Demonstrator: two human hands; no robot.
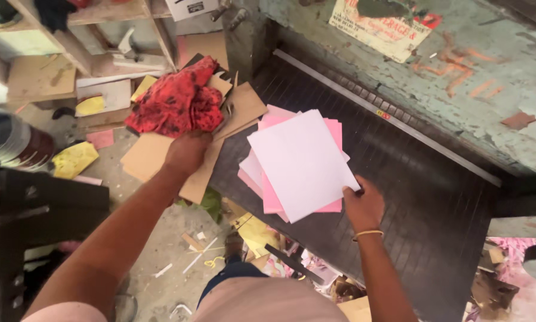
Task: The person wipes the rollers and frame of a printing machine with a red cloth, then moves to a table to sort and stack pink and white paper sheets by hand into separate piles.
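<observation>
A loose stack of white and pink paper sheets (300, 164) lies fanned out on the dark ribbed machine bed (411, 179). My right hand (363, 203) pinches the stack's near right corner, thumb on the top white sheet. My left hand (187, 152) reaches out to the left and grips the lower edge of a crumpled red and black cloth (178, 101). The cloth rests on brown cardboard pieces (154, 158) at the bed's left edge.
A worn green machine body (459, 65) with a metal strip (387, 116) rises behind the bed. Wooden shelves (71, 24), yellow scraps (74, 160) and paper offcuts litter the floor at left. A dark object (35, 203) stands near left.
</observation>
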